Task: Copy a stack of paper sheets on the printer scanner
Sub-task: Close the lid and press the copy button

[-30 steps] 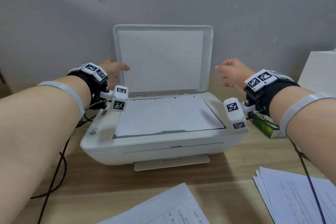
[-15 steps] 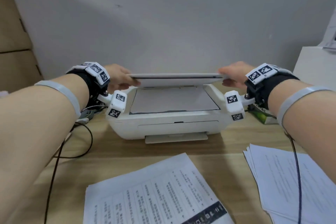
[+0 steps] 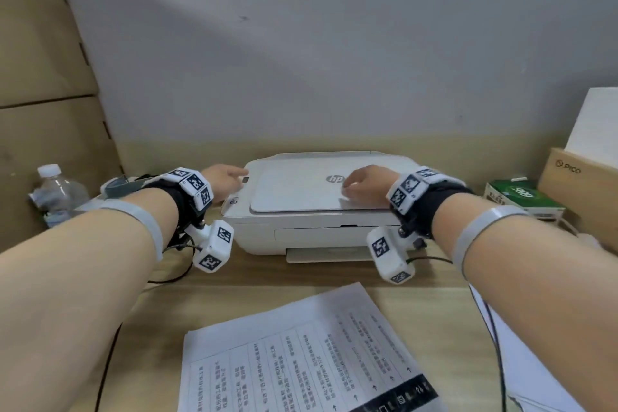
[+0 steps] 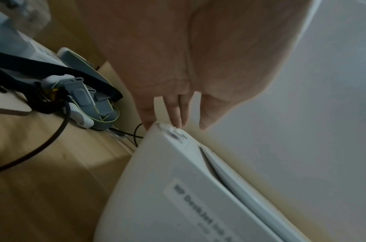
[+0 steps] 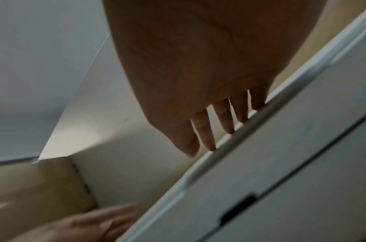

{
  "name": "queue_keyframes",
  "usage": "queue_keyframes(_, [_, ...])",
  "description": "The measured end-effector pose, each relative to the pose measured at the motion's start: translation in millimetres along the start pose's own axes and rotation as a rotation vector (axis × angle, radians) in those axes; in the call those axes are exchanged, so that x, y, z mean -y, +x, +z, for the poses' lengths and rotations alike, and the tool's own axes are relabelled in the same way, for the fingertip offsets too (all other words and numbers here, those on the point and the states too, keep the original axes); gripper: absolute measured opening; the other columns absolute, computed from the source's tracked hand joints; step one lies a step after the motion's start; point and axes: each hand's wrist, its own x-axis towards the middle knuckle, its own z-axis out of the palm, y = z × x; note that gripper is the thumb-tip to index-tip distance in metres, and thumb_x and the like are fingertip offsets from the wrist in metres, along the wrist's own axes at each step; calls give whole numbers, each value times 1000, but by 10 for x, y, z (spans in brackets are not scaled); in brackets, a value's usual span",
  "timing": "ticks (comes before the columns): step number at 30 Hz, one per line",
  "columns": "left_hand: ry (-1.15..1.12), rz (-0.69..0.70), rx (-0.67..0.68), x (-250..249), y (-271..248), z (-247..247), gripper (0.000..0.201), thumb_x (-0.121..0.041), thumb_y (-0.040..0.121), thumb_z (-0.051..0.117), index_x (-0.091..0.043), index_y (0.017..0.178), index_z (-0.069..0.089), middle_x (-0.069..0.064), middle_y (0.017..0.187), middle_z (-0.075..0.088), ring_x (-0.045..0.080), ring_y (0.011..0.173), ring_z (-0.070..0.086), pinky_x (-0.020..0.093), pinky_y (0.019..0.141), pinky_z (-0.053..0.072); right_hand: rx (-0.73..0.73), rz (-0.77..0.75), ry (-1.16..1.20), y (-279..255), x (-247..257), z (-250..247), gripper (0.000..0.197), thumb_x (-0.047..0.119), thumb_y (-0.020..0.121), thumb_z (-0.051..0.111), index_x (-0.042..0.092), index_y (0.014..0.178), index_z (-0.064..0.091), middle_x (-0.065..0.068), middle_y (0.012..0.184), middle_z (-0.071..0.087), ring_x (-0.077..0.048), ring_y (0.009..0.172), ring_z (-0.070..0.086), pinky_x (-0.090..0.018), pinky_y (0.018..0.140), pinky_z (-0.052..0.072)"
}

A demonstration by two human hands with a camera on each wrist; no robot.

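The white printer (image 3: 301, 227) sits at the back of the wooden desk with its scanner lid (image 3: 301, 189) lying flat and closed; the sheet inside is hidden. My left hand (image 3: 227, 179) reaches over the printer's left control strip, fingers straight, tips touching the printer's corner (image 4: 163, 129). My right hand (image 3: 363, 182) rests palm down on the lid beside the logo, fingertips (image 5: 211, 144) pressing along the lid's edge. A stack of printed sheets (image 3: 301, 354) lies on the desk in front. More white sheets (image 3: 535, 361) lie at the right under my forearm.
A water bottle (image 3: 55, 191) stands at the left, with straps and cables (image 4: 80, 101) beside the printer. A green box (image 3: 521, 199) and a cardboard box (image 3: 582, 177) stand at the right. Cardboard panels (image 3: 43, 77) line the left wall.
The scanner lid came down from upright to fully closed. Both hands followed it down and now rest on top of the printer. The head view pulled back and lowered.
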Motion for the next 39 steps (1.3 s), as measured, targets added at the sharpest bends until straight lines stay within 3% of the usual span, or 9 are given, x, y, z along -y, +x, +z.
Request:
queue_keyframes(2, [-95, -14, -1, 49, 42, 37, 44, -13, 100, 46, -25, 141, 51, 5, 141, 54, 26, 117, 59, 33, 95, 49, 38, -112, 23, 114, 185, 194, 41, 40, 97, 49, 23, 134, 58, 2, 146, 50, -21, 131, 47, -27, 104, 35])
queue_keyframes(5, [-213, -59, 17, 147, 27, 120, 49, -6, 100, 39, -25, 145, 46, 5, 143, 52, 30, 121, 56, 42, 98, 51, 54, -181, 1, 250, 339, 364, 44, 49, 94, 41, 31, 132, 55, -2, 141, 53, -24, 125, 50, -40, 106, 40])
queue_keyframes(9, [-274, -103, -26, 208, -70, 235, 49, -9, 101, 27, -32, 139, 48, 2, 136, 50, 33, 108, 58, 55, 85, 56, 35, -225, -48, 265, 377, 401, 43, 43, 99, 37, 29, 137, 50, -3, 143, 49, -25, 132, 42, -42, 111, 32])
queue_keyframes(17, [-144, -32, -209, 272, -41, 384, 46, -10, 102, 28, -26, 133, 57, 11, 132, 56, 33, 97, 58, 35, 88, 51, -11, -235, -126, 221, 371, 444, 41, 39, 101, 30, 25, 136, 47, -4, 146, 45, -29, 134, 39, -44, 108, 31])
queue_keyframes(23, [-43, -45, -216, 246, -26, 379, 50, -7, 96, 30, -28, 134, 56, 9, 135, 55, 39, 105, 59, 35, 87, 52, -32, -237, -183, 201, 377, 468, 40, 33, 104, 30, 20, 138, 45, -6, 146, 43, -32, 134, 39, -44, 106, 32])
queue_keyframes(26, [-113, -38, -189, 251, -46, 384, 50, -8, 95, 30, -29, 133, 56, 13, 134, 54, 44, 104, 59, 49, 86, 55, -46, -227, -156, 215, 363, 485, 41, 38, 102, 28, 26, 139, 43, -4, 148, 42, -29, 135, 38, -43, 107, 31])
queue_keyframes(32, [-104, -56, -191, 252, -56, 391, 50, -9, 96, 27, -31, 133, 53, 12, 132, 53, 43, 101, 59, 52, 84, 56, -46, -230, -150, 241, 346, 504, 43, 43, 101, 27, 33, 140, 42, 0, 151, 39, -26, 138, 35, -42, 108, 28])
queue_keyframes(37, [-54, -127, -196, 208, -42, 396, 52, -2, 93, 27, -35, 124, 53, 9, 120, 48, 46, 88, 61, 57, 62, 59, -46, -226, -158, 253, 335, 520, 43, 44, 99, 26, 30, 135, 45, 0, 147, 42, -27, 135, 38, -43, 104, 31])
queue_keyframes(39, [12, -127, -182, 191, -35, 386, 52, -2, 91, 29, -35, 124, 51, 11, 119, 51, 44, 84, 63, 55, 63, 59, -46, -219, -168, 254, 342, 531, 44, 44, 99, 26, 30, 136, 43, 0, 147, 41, -26, 135, 37, -44, 105, 31])
